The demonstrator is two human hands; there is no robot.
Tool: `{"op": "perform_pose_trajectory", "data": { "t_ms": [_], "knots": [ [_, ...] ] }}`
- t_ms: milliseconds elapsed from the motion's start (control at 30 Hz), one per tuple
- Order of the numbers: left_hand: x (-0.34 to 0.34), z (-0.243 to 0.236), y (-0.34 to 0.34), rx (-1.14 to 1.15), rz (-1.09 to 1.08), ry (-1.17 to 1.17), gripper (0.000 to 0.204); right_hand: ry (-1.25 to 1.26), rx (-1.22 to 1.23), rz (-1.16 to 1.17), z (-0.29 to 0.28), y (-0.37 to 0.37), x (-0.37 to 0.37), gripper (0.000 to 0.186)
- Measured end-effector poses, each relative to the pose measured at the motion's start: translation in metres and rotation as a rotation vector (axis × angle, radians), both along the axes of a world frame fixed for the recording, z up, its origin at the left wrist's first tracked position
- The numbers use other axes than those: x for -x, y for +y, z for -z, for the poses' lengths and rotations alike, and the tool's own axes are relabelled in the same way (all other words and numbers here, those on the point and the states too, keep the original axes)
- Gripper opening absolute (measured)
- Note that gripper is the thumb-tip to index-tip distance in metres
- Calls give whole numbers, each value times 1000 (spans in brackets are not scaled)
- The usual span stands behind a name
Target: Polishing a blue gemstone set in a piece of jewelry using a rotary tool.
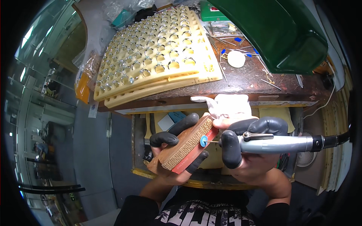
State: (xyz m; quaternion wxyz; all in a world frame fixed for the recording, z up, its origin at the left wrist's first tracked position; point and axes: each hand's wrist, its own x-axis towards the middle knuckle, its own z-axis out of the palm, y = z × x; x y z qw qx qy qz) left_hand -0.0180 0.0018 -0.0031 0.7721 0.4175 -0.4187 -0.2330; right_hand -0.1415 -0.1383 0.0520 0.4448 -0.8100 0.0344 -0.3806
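Note:
My left hand, with black covers on several fingers, is closed around a brown and red block. A rough, gold-brown textured strip runs along one face of the block. My right hand, also with black-covered fingers, grips a silver rotary handpiece lying nearly level, its cable leaving to the right. From its tip a thin shank carries a small blue disc at the strip's edge; I cannot tell if they touch. Just beyond my right fingers, a white cloth-like wrapped piece sits at the bench edge.
A cream ring tray full of rings with clear stones fills the bench's left. Thin metal tools, a round white piece and a green box lie on the dark wooden bench. A green lamp hood overhangs the right. An open drawer is below my hands.

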Motion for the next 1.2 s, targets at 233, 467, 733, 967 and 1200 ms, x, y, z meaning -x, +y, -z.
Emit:
{"op": "perform_pose_trajectory", "data": {
  "t_ms": [233, 467, 733, 967, 1200],
  "knots": [
    [3, -1, 1, 23, 34, 78, 54, -33, 14, 4, 3, 0, -1, 29],
    [6, -3, 2, -52, 16, 135, 55, -74, -50, 53, 3, 3, -5, 26],
    [5, -3, 3, 8, 60, 189, 51, -71, -32, 20, 3, 2, -4, 27],
    [7, -5, 5, 74, 140, 800, 49, -99, -34, 14, 8, 2, -5, 28],
    [2, 1, 3, -57, -12, 56, 54, -80, -16, 38, 6, 4, -5, 26]
  ]
}}
